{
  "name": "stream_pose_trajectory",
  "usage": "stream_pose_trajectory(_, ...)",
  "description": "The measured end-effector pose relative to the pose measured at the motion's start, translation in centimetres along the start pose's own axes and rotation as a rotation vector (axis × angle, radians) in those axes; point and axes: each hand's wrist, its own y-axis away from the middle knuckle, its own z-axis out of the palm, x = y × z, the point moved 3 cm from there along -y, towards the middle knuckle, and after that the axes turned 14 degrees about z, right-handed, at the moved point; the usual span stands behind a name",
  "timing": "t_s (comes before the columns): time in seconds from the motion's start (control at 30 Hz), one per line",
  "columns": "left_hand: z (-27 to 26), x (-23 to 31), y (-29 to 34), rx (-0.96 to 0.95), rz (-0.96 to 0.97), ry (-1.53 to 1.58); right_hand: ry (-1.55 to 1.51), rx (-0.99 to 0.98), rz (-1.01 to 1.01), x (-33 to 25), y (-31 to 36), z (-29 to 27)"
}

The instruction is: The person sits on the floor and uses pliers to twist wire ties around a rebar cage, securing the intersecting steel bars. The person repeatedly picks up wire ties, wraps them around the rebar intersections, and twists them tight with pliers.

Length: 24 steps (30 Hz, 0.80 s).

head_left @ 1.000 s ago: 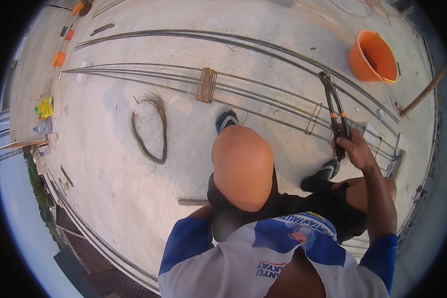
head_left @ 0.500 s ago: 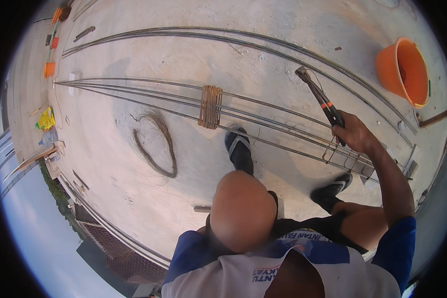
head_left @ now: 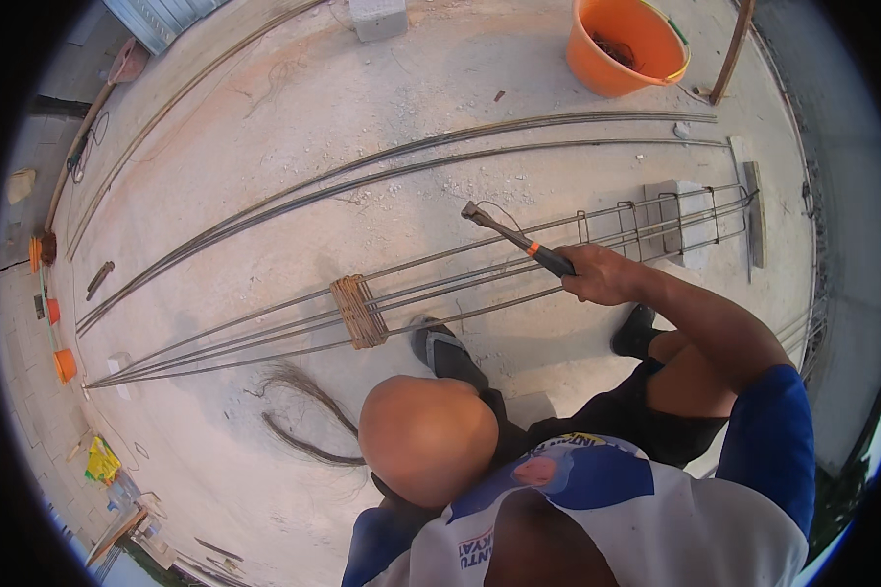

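Observation:
My right hand [head_left: 602,275] grips a pair of pincers [head_left: 519,238] by its black handles, which carry orange bands. The jaws point up and left over the long steel rods [head_left: 421,293], and a thin wire loops beside them. Square stirrups [head_left: 628,227] are spaced along the right part of these rods. Farther left, a tight bundle of rusty stirrups [head_left: 358,311] sits around the rods near my foot. A bunch of thin tie wire [head_left: 308,448] lies on the floor, partly hidden by my knee. My left hand is out of sight.
Pale blocks [head_left: 693,213] prop the rods' right end. Beyond lie more loose steel bars [head_left: 401,161]. An orange bucket [head_left: 607,73] with dark contents stands at the back, near an upright rusty post [head_left: 732,54]. Another pale block [head_left: 378,18] is at the far edge.
The view has turned, so the rods now slope up to the right and the bucket appears nearer the middle. My right hand still holds the pincers at about the same place over the rods.

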Motion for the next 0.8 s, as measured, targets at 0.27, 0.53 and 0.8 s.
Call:
stream_pose_trajectory(0.27,-10.0,25.4,3.8,0.107,0.663,-0.215,0.119,0.489,-0.173,-0.1,7.3,5.2)
stream_pose_trajectory(0.53,0.0,45.4,13.9,0.404,1.358,-0.99,0.211,0.871,-0.244,-2.0,9.8,6.3)
stream_pose_trajectory(0.8,2.3,45.3,13.2,-0.046,1.082,-1.047,0.153,0.727,-0.297,0.4,11.2,7.5)
